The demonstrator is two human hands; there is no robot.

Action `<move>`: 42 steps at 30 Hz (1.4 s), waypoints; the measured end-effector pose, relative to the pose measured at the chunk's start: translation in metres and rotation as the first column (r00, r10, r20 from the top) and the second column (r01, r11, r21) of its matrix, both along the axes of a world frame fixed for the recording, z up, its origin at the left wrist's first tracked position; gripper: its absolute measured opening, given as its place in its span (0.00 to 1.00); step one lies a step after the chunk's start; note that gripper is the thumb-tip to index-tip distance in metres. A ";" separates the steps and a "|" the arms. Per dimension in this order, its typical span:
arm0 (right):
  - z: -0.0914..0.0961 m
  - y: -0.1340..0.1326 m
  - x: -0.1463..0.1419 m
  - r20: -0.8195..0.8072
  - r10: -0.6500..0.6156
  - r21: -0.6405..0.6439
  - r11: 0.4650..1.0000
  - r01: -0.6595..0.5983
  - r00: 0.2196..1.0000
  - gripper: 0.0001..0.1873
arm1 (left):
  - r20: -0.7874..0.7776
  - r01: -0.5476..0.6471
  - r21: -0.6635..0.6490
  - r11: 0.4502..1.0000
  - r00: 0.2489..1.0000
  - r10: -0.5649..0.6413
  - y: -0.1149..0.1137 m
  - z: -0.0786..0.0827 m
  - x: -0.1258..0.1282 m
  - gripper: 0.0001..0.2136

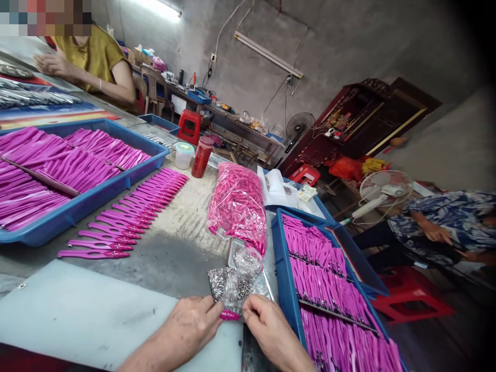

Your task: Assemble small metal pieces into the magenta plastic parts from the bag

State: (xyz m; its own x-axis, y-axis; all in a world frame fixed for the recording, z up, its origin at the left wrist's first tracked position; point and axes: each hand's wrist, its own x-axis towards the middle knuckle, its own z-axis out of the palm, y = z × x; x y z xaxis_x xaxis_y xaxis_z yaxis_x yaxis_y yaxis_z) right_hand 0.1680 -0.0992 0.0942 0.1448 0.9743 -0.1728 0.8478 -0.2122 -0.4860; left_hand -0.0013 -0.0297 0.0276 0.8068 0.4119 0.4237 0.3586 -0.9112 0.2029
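Note:
My left hand [196, 323] is closed around a slim purple tweezer-shaped piece, of which only the glossy dark pink tip [230, 315] sticks out past the fingers. Just right of that tip, my right hand [267, 325] is pinched, thumb against fingers; whatever lies between them is too small to make out. Right beyond both hands is an open clear plastic bag [232, 287] of small shiny metal parts. Under my left forearm lies a pale board [89, 310]. A slanting row of purple tweezer-shaped pieces [127, 217] with pink tips is laid out on the table to the left.
Blue trays packed with purple pieces flank me: the left tray [127, 181] and the right tray [282, 268]. A clear bag of pink tips [238, 201] stands ahead, near a red bottle [202, 157] and lidded tub [183, 156]. Other people sit at far left and far right.

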 end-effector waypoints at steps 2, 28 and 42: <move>-0.003 -0.008 -0.002 0.028 0.029 -0.064 0.998 -0.027 0.999 0.11 | -0.003 0.001 -0.008 1.000 1.000 -0.001 0.000 -0.001 -0.001 0.02; -0.063 -0.048 -0.010 0.435 0.169 0.122 0.962 -0.244 0.885 0.13 | 0.008 0.000 0.014 1.000 1.000 0.000 -0.001 0.004 -0.001 0.03; -0.067 -0.048 -0.015 0.320 0.033 0.331 0.933 -0.145 0.947 0.12 | 0.012 0.005 -0.005 1.000 1.000 -0.005 -0.001 0.006 -0.002 0.03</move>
